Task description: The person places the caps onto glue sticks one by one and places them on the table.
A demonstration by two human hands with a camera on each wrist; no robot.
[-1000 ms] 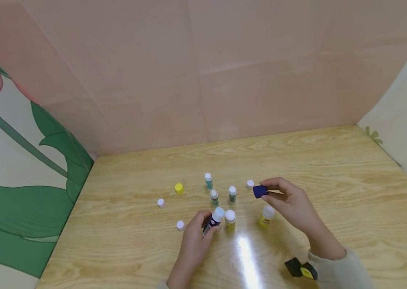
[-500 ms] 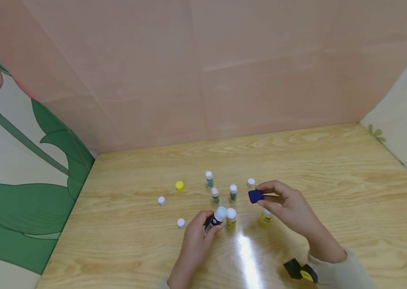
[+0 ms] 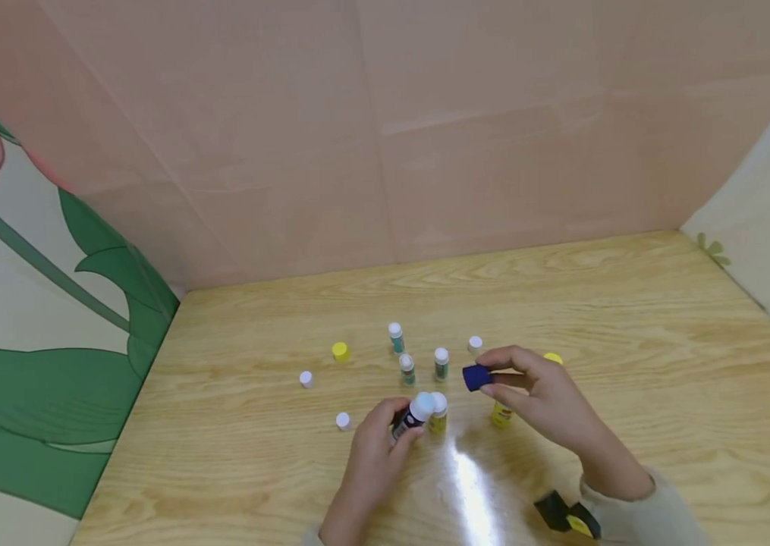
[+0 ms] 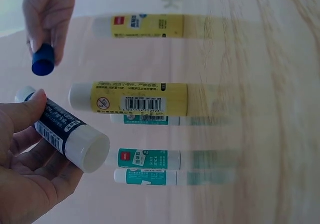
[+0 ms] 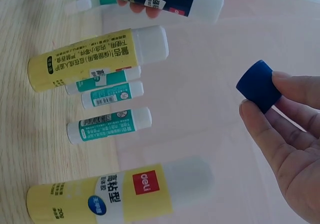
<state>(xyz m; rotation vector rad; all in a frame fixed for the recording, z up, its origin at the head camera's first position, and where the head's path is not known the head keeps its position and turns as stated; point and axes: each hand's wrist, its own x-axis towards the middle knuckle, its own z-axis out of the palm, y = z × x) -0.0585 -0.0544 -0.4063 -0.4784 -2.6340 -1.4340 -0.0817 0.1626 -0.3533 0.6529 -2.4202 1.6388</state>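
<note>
My left hand (image 3: 374,455) grips a navy-labelled glue stick (image 4: 62,126), tilted, with its capless white end pointing up and to the right. Thumb and fingers of my right hand (image 3: 555,402) pinch a blue cap (image 3: 476,378), whose hollow side shows in the left wrist view. A short gap separates cap and glue stick. Just beyond the left hand stands a yellow glue stick (image 3: 438,422). Another yellow glue stick (image 5: 140,196) stands beneath the right hand, partly covered by it in the head view. Three small green glue sticks (image 3: 441,367) stand farther back; all have whitish tops.
Small white caps (image 3: 306,379) lie on the wooden table (image 3: 234,470) to the left, and another white cap (image 3: 476,344) is behind the blue one. One yellow cap (image 3: 340,352) lies at back left; a second yellow cap (image 3: 552,357) peeks out behind the right hand.
My right hand has brought the blue cap leftward and slightly down, closer to the navy glue stick. The left hand has shifted slightly right. A yellow cap now shows behind the right hand.
</note>
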